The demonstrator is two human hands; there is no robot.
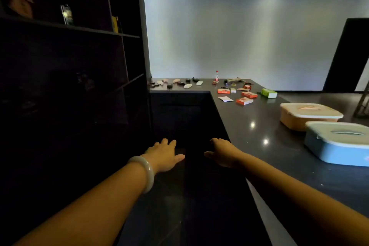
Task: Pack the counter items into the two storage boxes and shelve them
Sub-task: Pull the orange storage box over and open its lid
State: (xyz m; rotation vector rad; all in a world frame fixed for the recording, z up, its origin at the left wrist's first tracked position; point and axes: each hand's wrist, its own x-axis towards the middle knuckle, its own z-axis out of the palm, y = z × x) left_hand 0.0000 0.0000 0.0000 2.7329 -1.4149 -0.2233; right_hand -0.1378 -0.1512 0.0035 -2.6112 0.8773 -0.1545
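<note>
Two lidded storage boxes sit at the right of the frame on the dark glossy table [279,142]: an orange box [308,116] and, just in front of it, a blue box [337,146], both with lids on. They look like light, stiff plastic, probably slippery on the polished top, so a hold at both short ends under the rim would suit best. Small items lie scattered at mid-frame: red cartons [244,101], a green packet [269,93], a small red-capped bottle [216,76], all likely light enough for a pinch. Both the left hand [164,155] and right hand [223,153] reach forward, fingers spread and holding nothing. Dark shelving [69,56] fills the left.
</note>
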